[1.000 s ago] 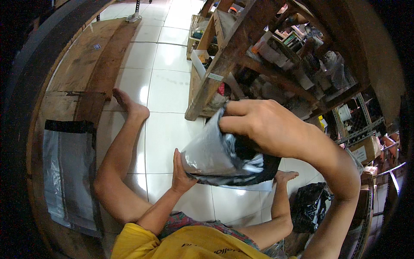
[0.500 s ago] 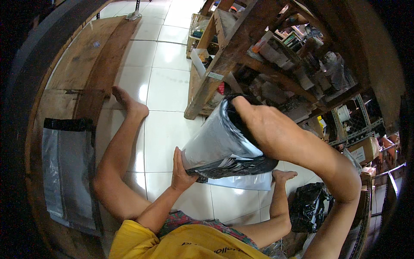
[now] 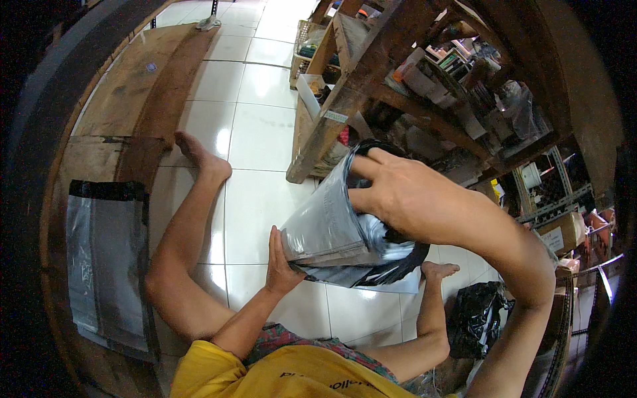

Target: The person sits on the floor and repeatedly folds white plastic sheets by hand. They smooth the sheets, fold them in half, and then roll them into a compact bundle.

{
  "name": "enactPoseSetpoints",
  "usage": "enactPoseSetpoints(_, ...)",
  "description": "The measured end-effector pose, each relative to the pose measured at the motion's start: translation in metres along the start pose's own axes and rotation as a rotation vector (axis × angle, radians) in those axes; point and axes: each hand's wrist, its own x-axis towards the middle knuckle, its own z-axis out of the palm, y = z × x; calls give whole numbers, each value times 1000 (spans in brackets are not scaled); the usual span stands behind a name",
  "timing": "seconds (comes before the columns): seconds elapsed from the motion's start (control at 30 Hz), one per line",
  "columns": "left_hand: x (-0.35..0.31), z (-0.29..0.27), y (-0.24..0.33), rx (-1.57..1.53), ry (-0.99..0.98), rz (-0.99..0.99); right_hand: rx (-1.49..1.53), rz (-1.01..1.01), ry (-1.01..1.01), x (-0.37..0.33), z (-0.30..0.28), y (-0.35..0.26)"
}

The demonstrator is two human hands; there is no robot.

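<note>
A thick, curled stack of silvery-grey plastic mailing bags with black edges is held above the floor between my legs. Under its lower left end, my left hand grips it, fingers stretched up along the outside and the thumb hidden beneath. My right hand reaches over the upper right end, its fingers hooked among the black-edged openings; the fingertips are partly hidden by the plastic. Another stack of flat grey bags with a black top band lies on the wooden board to my left.
A wooden board runs along the left side. Ahead to the right stands a wooden shelf frame crowded with goods, with a wicker basket beyond it. A crumpled black plastic bag sits by my right foot on white floor tiles.
My right hand has shifted its hold, fingers now spread and pushed in among the bag edges. The stack's openings have fanned and its lower edge has bent. My left hand stays in place.
</note>
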Motion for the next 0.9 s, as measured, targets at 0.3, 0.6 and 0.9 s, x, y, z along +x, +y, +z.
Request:
enactPoseSetpoints(0.3,1,5,-5,22,80,8,-21,282,252,-1,0,7)
enactPoseSetpoints(0.6,-3,9,-8,-22,40,15,112,421,52,-5,11,-8)
enactPoseSetpoints(0.9,-3,7,-11,36,26,3,2,-1,246,5,7,7)
